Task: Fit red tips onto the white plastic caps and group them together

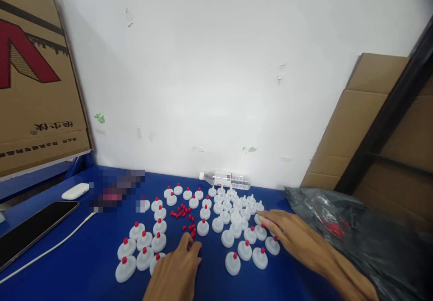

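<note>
Many white round spout lids, several with small red caps on their tips, stand on the blue table. My left hand [179, 261] is closed with its fingers curled down beside a loose pile of red caps [183, 211]; its fingertips are partly hidden, so what they pinch does not show. At the right edge of the cluster of uncapped lids [228, 238], my right hand [287, 228] has thumb and fingers closed on a white spout lid [258, 219], partly covered by the fingers. Red-capped lids [126, 248] stand to the left, with others [260, 258] below my right hand.
A clear plastic bottle [233, 180] lies against the white wall. On the left are a phone [37, 229], a white cable [64, 240], a white case [76, 191] and a large cardboard box [37, 107]. Grey plastic bags [382, 247] border the right side.
</note>
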The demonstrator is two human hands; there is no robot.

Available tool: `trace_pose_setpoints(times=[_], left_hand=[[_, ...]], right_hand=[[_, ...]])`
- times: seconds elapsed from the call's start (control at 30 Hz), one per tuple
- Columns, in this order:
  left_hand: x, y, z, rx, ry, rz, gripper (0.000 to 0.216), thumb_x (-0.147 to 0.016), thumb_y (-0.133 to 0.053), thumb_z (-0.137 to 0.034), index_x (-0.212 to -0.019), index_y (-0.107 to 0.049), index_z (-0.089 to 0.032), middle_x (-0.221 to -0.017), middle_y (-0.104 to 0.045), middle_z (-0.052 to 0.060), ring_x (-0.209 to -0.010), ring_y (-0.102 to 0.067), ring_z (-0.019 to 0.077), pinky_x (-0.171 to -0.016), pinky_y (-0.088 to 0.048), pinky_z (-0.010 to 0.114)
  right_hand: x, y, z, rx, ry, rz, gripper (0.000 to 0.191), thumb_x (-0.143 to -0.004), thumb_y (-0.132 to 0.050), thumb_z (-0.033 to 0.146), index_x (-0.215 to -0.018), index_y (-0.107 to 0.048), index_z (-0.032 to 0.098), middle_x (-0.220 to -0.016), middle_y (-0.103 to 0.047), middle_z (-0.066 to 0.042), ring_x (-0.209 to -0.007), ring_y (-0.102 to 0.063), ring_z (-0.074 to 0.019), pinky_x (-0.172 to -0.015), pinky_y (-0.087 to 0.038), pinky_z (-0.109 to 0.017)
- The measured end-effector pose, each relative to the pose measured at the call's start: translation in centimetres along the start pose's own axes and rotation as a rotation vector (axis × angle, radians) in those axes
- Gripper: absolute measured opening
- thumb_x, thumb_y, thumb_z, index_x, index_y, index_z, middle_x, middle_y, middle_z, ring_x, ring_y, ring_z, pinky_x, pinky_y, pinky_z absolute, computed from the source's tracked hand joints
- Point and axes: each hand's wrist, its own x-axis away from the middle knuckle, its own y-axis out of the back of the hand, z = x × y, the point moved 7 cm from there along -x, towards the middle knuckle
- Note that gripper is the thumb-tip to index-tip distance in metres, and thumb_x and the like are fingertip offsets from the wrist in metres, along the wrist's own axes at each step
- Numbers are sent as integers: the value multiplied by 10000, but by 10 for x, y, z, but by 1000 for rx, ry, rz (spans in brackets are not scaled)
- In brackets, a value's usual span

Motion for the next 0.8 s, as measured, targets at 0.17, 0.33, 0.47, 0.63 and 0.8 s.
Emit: trace_pose_setpoints(times=[0.17,0.33,0.47,0.63,0.8], left_hand=[[0,9,-2,-1,12,15,410,-1012,-377,-95,-1237,-667,-278,-1299,-655,90,-928,-763,246,-773,-605,334],[-2,6,-4,-3,-10,97,412,-1007,-337,-71,-1167,-659,-274,-1241,-658,60,-874,-762,226,-698,-586,307],[-3,0,-4,-8,-30,90,410,-990,-324,-65,-1130,-661,-253,-1204,-664,74,-839,-758,227,-635,-552,285],[11,24,-4,229,-110,-142,339,-1009,-348,-142,-1036,-668,-252,-1026,-718,32,-791,-737,183,-664,-528,252],[30,64,2,495,-222,-433,263,-1025,-440,-278,-1143,-675,-288,-1034,-732,6,-721,-706,131,-632,-536,198]], right_hand=[[-9,13,-10,-4,-23,-6,487,-1074,-298,505,-1252,-699,293,-1220,-740,-42,-1121,-686,-275,-986,-507,-423],[-34,9,-27,21,-17,13,550,-1061,-292,543,-968,-751,255,-958,-776,-61,-923,-721,-273,-850,-519,-380],[-40,2,-32,3,1,3,582,-1066,-287,513,-770,-704,235,-756,-733,-52,-742,-703,-237,-730,-507,-335],[-32,22,-27,-13,-52,-191,424,-1038,-415,523,-1060,-712,221,-1088,-744,-96,-1014,-690,-275,-927,-504,-410],[-18,43,26,-17,112,-463,199,-1024,-526,377,-1026,-638,213,-1041,-687,-75,-930,-686,-217,-828,-538,-351]])
